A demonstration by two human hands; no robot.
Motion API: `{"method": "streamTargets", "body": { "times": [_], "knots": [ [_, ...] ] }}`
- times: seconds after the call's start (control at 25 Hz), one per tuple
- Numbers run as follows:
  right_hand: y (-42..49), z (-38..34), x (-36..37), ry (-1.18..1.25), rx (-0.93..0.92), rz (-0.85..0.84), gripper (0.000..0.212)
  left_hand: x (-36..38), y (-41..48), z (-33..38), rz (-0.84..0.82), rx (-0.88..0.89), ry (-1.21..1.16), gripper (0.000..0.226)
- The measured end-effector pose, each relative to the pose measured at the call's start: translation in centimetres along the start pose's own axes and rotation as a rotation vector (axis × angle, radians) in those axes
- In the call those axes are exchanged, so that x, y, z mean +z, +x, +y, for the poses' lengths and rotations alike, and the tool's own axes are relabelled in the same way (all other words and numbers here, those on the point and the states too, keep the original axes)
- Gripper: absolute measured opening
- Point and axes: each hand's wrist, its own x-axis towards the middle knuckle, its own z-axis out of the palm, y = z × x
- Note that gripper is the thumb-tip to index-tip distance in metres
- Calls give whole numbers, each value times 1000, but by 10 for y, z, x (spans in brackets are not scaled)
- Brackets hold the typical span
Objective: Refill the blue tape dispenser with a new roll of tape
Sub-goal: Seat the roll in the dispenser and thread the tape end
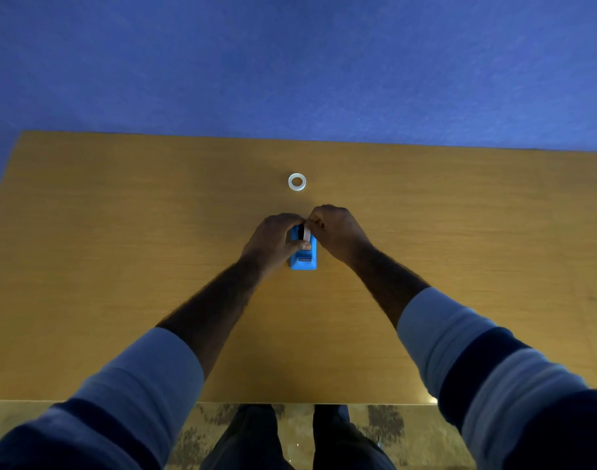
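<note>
The blue tape dispenser (303, 261) stands on the wooden table (120, 232) at the centre. My left hand (273, 240) grips its left side, thumb across the top. My right hand (337, 230) pinches a pale ring (306, 234) that stands on edge in the dispenser's open slot, beside a dark part. A second ring of clear tape (297, 181) lies flat on the table a little beyond both hands, apart from them. Which ring is the new roll I cannot tell.
A blue wall (290, 62) rises right behind the table's far edge. The near table edge runs across the bottom, with my legs and a patterned floor (409, 432) below it. My striped sleeves reach in from both lower corners.
</note>
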Motion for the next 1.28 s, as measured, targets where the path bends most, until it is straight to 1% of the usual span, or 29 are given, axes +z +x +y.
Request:
{"method": "streamTargets", "body": {
  "times": [0.32,0.48,0.64,0.92,1.12,1.28],
  "knots": [
    [4,-1,-1,-4,-1,5,13,0,0,1,12,8,-1,44],
    [-1,4,-3,120,45,23,15,0,-1,1,6,3,-6,47],
    [-6,7,-4,172,83,17,10,0,-1,2,11,1,-30,46],
    [1,3,-5,72,63,17,7,0,0,1,11,22,17,49],
    [5,-2,-4,14,58,9,9,1,1,0,22,29,43,49],
    [5,-1,-6,66,101,14,13,1,0,1,23,21,35,49]
  ]
}}
